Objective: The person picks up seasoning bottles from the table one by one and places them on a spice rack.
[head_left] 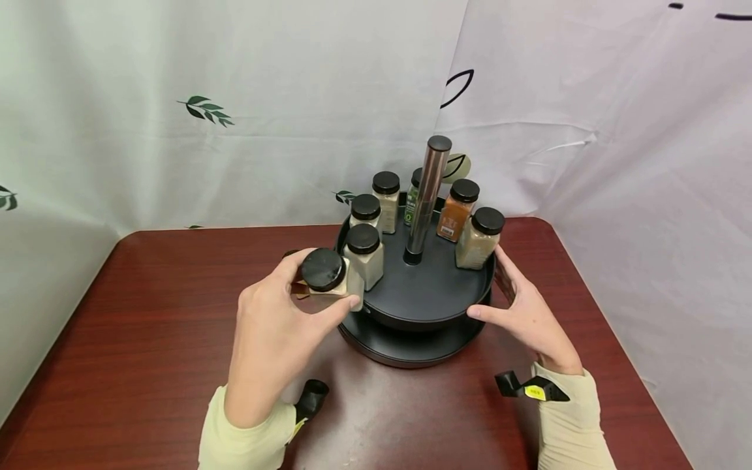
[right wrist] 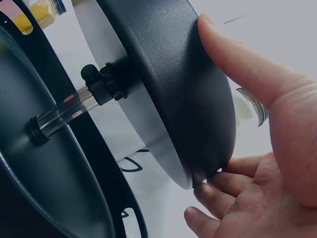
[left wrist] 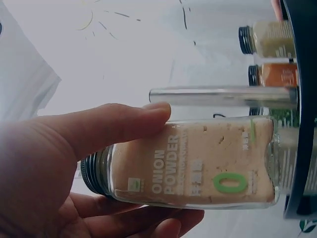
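My left hand (head_left: pixel 276 329) holds a square glass jar of onion powder (left wrist: pixel 203 168) with a black lid, thumb on one side and fingers on the other. The jar is at the left edge of the upper tray (head_left: pixel 425 294) of a black two-tier turntable spice rack. Whether its base touches the tray cannot be told. My right hand (head_left: pixel 531 323) grips that tray's right rim, thumb at the front and fingers further back, as the right wrist view also shows. Beside the onion powder jar stands a pale powder jar (head_left: pixel 365 261).
Around the rack's metal post (head_left: pixel 429 196) stand several more jars, among them an orange one (head_left: pixel 452 215) and a beige one (head_left: pixel 474 245). The lower tray (head_left: pixel 405 352) sits on the brown table (head_left: pixel 147 339). A brown item (head_left: pixel 301 289) is partly hidden behind my left hand.
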Available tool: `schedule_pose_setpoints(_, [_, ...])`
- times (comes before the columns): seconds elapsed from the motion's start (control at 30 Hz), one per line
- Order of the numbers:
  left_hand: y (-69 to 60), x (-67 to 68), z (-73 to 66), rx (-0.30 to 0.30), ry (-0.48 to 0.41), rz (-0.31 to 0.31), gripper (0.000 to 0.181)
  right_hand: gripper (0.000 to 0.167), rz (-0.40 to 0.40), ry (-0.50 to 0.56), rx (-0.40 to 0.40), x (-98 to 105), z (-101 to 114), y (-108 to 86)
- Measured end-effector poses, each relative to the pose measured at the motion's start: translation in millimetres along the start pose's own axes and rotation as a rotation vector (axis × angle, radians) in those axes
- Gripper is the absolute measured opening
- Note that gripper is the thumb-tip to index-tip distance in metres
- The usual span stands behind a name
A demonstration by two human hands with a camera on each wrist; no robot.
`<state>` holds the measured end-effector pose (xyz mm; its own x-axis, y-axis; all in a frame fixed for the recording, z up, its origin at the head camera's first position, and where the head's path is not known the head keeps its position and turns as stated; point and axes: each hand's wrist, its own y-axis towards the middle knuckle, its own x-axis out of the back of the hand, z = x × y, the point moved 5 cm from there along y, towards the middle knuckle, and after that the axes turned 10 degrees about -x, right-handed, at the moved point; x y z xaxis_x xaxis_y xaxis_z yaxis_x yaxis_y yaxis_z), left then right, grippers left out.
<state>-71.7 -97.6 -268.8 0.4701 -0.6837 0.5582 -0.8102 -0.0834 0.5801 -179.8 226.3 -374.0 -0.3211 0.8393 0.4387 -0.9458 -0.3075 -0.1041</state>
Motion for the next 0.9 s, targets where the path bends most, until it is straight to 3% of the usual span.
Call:
schedule_pose_setpoints(0.33, [7.2, -17.7, -15.4, -0.024, -0.020, 0.040, 0.063, 0.105, 0.006, 0.002, -0.013, -0.5, -0.4, -0.7])
schedule_pose_setpoints(0.6, [12.3, -38.1, -23.7, -0.079, -0.044, 0.068, 0.062, 0.104, 0.005, -0.005, -0.014, -0.1, -1.3, -0.3])
schedule_pose_setpoints(0.9, [10.0, -64.8, -25.9, -0.064, -0.027, 0.137, 0.063, 0.106, 0.005, -0.007, -0.049, -0.8, -0.7, -0.6])
